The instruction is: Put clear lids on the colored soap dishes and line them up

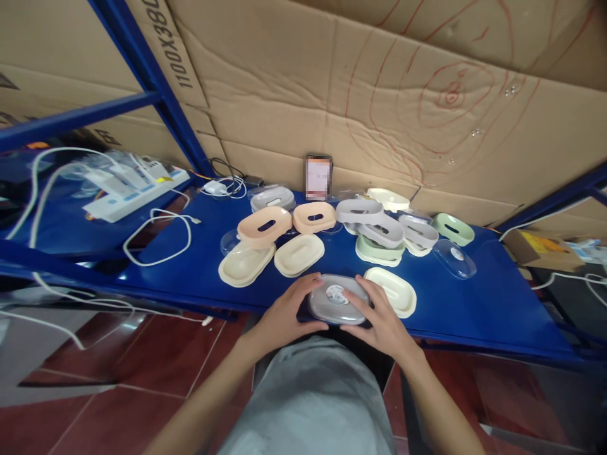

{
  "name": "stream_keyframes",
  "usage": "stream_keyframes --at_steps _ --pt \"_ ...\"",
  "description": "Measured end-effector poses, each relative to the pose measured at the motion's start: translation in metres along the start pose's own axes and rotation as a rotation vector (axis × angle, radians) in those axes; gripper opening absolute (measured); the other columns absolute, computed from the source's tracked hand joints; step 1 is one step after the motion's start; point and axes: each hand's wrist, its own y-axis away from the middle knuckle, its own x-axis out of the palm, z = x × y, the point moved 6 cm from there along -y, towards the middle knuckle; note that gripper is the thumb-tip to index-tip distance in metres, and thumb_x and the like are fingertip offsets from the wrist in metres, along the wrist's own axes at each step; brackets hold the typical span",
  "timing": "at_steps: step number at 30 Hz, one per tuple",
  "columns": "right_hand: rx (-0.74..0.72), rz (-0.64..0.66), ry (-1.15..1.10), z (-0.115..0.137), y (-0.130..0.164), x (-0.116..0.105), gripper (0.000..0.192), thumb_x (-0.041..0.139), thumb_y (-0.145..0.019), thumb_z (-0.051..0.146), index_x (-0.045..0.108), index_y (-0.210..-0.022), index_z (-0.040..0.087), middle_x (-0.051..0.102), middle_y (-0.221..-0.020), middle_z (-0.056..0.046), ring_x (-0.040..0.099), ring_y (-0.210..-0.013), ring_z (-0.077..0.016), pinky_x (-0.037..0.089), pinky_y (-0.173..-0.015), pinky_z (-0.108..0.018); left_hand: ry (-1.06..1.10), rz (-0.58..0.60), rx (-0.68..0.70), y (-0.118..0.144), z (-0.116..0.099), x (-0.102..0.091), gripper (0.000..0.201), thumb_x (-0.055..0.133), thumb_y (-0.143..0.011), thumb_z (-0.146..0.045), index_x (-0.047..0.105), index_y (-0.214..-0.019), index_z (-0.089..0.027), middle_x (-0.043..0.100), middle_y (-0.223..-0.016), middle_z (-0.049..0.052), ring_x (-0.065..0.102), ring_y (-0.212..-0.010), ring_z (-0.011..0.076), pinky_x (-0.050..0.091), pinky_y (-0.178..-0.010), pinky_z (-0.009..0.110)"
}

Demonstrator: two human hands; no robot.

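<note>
A grey soap box with a clear lid (pixel 337 298) lies at the front edge of the blue shelf (pixel 474 303). My left hand (pixel 288 308) grips its left side and my right hand (pixel 379 314) grips its right side, thumbs on top of the lid. Just right of it lies a cream tray (pixel 396 291). Behind it are two more cream trays (pixel 298 254) (pixel 246 263), peach slotted inserts (pixel 264 225) (pixel 314 217), grey ones (pixel 359 210) and green ones (pixel 453 228).
A phone (pixel 317 177) leans against the cardboard wall (pixel 379 95). A white power strip (pixel 135 189) with chargers and white cables (pixel 156 237) lies at the left. A loose clear lid (pixel 454 258) lies at the right. Blue rack struts (pixel 152 82) rise at the left.
</note>
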Motion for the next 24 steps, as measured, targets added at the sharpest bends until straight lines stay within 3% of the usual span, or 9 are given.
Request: stream_keyframes --at_steps 2,4,9,12,14,17,19,22,24 --pt "-0.004 -0.107 0.059 -0.006 0.011 -0.018 0.075 0.080 -0.095 0.040 0.047 -0.162 0.033 0.045 -0.166 -0.017 0.050 -0.150 -0.0378 0.052 -0.116 -0.059 -0.057 -0.004 0.020 0.002 -0.005 0.001 0.096 0.089 -0.086 -0.043 0.034 -0.164 -0.032 0.036 -0.173 0.017 0.042 -0.158 0.0365 0.049 -0.122 0.058" --pt "0.087 -0.261 0.147 -0.021 0.034 -0.046 0.078 0.083 -0.092 0.040 0.049 -0.161 0.032 0.047 -0.165 -0.018 0.053 -0.147 -0.0397 0.052 -0.115 -0.060 -0.128 0.003 0.055 0.002 -0.014 0.004 0.091 0.084 -0.092 -0.037 0.031 -0.166 -0.032 0.033 -0.175 0.016 0.039 -0.160 0.0355 0.048 -0.123 0.056" --pt "0.568 -0.631 0.478 -0.081 0.139 -0.119 0.077 0.082 -0.089 0.053 0.059 -0.155 0.019 0.059 -0.154 -0.022 0.060 -0.140 -0.0435 0.050 -0.117 -0.061 -0.294 0.131 0.279 -0.014 -0.050 0.034 0.065 0.064 -0.106 -0.032 0.037 -0.164 -0.028 0.036 -0.175 0.012 0.034 -0.162 0.0316 0.042 -0.128 0.053" --pt "0.814 -0.734 0.668 -0.116 0.200 -0.138 0.083 0.079 -0.086 0.066 0.066 -0.148 0.013 0.062 -0.148 -0.027 0.062 -0.135 -0.0502 0.050 -0.113 -0.066 -0.377 0.241 0.404 -0.037 -0.068 0.064 0.065 0.061 -0.108 -0.040 0.036 -0.165 -0.025 0.034 -0.176 0.012 0.032 -0.163 0.0318 0.034 -0.131 0.054" --pt "0.881 -0.732 0.724 -0.137 0.223 -0.140 0.089 0.076 -0.084 0.074 0.069 -0.144 0.010 0.063 -0.145 -0.031 0.063 -0.130 -0.0550 0.050 -0.108 -0.071 -0.416 0.276 0.443 -0.053 -0.074 0.081 0.067 0.062 -0.107 -0.044 0.036 -0.165 -0.024 0.035 -0.175 0.013 0.032 -0.163 0.0327 0.029 -0.132 0.057" --pt "0.892 -0.679 0.732 -0.160 0.231 -0.136 0.092 0.070 -0.084 0.079 0.069 -0.143 0.009 0.059 -0.146 -0.035 0.062 -0.128 -0.0584 0.049 -0.103 -0.077 -0.449 0.279 0.454 -0.068 -0.077 0.093 0.058 0.064 -0.106 -0.043 0.047 -0.157 -0.023 0.055 -0.160 0.013 0.044 -0.154 0.0337 0.024 -0.132 0.064" --pt "0.904 -0.628 0.721 -0.169 0.223 -0.134 0.094 0.069 -0.086 0.078 0.061 -0.152 0.011 0.052 -0.155 -0.036 0.057 -0.134 -0.0607 0.047 -0.101 -0.080 -0.464 0.262 0.440 -0.068 -0.075 0.090 0.038 0.063 -0.107 -0.036 0.059 -0.142 -0.023 0.069 -0.137 0.010 0.057 -0.139 0.0304 0.021 -0.131 0.067" --pt "0.880 -0.635 0.731 -0.166 0.194 -0.135 0.097 0.070 -0.089 0.071 0.044 -0.165 0.016 0.039 -0.166 -0.035 0.042 -0.148 -0.0615 0.041 -0.105 -0.084 -0.493 0.211 0.405 -0.054 -0.067 0.071 0.016 0.057 -0.108 -0.025 0.067 -0.119 -0.022 0.071 -0.112 0.006 0.064 -0.118 0.0250 0.025 -0.129 0.063" --pt "0.747 -0.621 0.664 -0.155 0.157 -0.131 0.082 0.064 -0.098 0.062 0.046 -0.163 0.015 0.044 -0.164 -0.032 0.043 -0.151 -0.0546 0.040 -0.112 -0.078 -0.483 0.166 0.370 -0.040 -0.058 0.053 0.015 0.055 -0.109 -0.024 0.068 -0.115 -0.022 0.070 -0.107 0.006 0.064 -0.113 0.0235 0.033 -0.125 0.059"
